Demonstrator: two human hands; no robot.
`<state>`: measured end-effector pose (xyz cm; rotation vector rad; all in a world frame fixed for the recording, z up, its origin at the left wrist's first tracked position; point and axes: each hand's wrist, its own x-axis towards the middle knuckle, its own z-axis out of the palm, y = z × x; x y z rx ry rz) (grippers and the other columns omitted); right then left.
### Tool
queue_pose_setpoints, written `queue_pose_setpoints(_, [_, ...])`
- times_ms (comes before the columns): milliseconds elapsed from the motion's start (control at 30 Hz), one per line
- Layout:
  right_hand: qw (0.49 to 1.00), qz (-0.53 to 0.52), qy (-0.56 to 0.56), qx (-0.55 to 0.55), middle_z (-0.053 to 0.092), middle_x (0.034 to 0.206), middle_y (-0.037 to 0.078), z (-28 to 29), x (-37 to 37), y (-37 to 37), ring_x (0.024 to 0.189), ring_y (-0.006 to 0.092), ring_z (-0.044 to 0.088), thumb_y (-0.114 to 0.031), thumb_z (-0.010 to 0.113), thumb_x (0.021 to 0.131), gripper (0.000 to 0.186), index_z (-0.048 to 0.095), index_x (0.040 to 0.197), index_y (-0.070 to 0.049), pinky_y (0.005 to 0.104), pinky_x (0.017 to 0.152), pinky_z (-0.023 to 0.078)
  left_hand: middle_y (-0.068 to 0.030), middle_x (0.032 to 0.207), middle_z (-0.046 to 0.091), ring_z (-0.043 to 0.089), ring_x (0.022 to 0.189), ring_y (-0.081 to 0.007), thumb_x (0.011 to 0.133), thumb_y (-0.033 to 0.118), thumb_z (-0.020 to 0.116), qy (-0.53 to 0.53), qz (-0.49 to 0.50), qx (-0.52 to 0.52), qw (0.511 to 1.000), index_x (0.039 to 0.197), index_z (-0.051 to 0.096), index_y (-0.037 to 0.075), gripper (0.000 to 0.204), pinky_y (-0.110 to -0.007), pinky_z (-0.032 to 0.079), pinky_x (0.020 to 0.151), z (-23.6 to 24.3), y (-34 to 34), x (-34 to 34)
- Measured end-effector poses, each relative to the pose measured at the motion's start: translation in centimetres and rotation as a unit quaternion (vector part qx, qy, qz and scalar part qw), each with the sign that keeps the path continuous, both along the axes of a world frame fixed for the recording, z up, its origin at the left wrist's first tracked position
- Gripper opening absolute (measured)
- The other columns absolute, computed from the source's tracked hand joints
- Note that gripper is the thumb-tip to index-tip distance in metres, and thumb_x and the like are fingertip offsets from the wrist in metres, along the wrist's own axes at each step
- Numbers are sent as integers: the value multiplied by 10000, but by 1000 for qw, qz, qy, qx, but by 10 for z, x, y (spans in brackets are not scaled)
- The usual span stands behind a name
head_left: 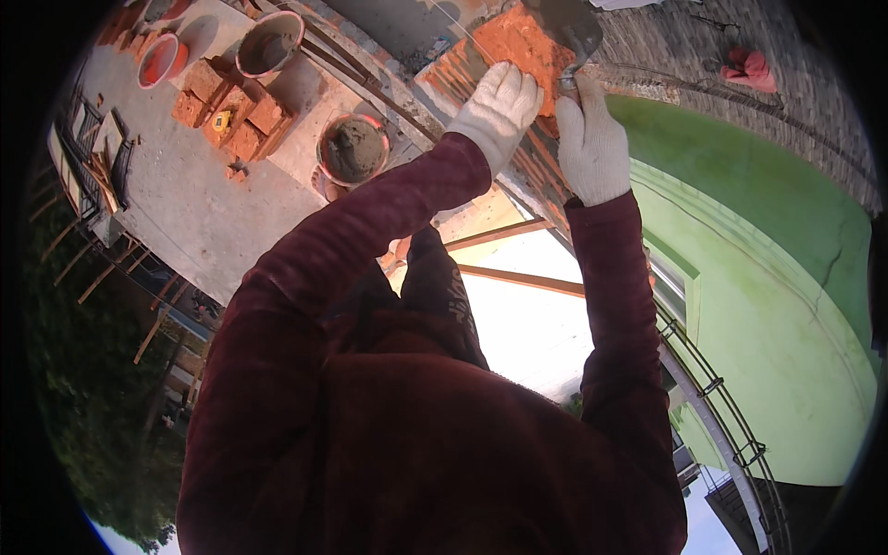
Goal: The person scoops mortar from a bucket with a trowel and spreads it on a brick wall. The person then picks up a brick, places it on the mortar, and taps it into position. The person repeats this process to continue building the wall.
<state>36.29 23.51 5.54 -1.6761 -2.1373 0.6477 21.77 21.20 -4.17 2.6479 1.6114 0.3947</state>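
Observation:
My left hand (500, 109), in a white knit glove, grips the near edge of an orange brick (520, 44). Its fingers lie close together on the brick; the thumb is hidden. My right hand (594, 146), gloved the same way, is closed around a trowel (575, 30), whose grey blade reaches beside and beyond the brick's right side. The trowel's handle is mostly hidden in the glove. Under and around both hands runs a brick wall (548, 169) with ridged, hollow-looking bricks. A thin string crosses near the brick's upper left.
A mortar bucket (353, 150) stands left of the wall, with another mortar bucket (270, 44) farther off. A stack of bricks (242, 111) carries a yellow tape measure (221, 121). Wooden bars (518, 279) span a bright gap below. A green wall (768, 305) and a pink glove-like item (749, 70) are right.

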Motion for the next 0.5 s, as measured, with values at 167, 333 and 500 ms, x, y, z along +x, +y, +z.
queue_pose_setpoints(167, [999, 16, 2, -38, 689, 1069, 262, 6, 5, 11, 993, 454, 668, -364, 500, 1027, 441, 606, 1280, -19, 472, 854, 539, -176, 1417, 516, 461, 1361, -368, 823, 162, 602, -6, -6, -5, 1000, 1432, 492, -1, 641, -502, 272, 1215, -2, -2, -1])
queue_pose_setpoints(333, [997, 12, -11, -69, 692, 1094, 252, 3, 17, 19, 1035, 454, 658, -369, 509, 1022, 442, 598, 1289, -28, 462, 884, 536, -171, 1432, 518, 453, 1377, -359, 796, 161, 662, -7, -27, -18, 999, 1449, 489, 30, 688, -509, 264, 1218, 6, 3, -7])
queue_pose_setpoints(500, [999, 2, 13, -48, 707, 1101, 236, 34, 34, 4, 930, 421, 692, -255, 543, 1026, 423, 539, 1371, -9, 389, 817, 569, -157, 1432, 544, 445, 1400, -334, 851, 178, 676, -88, -75, -73, 991, 1399, 545, 99, 569, -516, 263, 1213, 15, 35, -50])
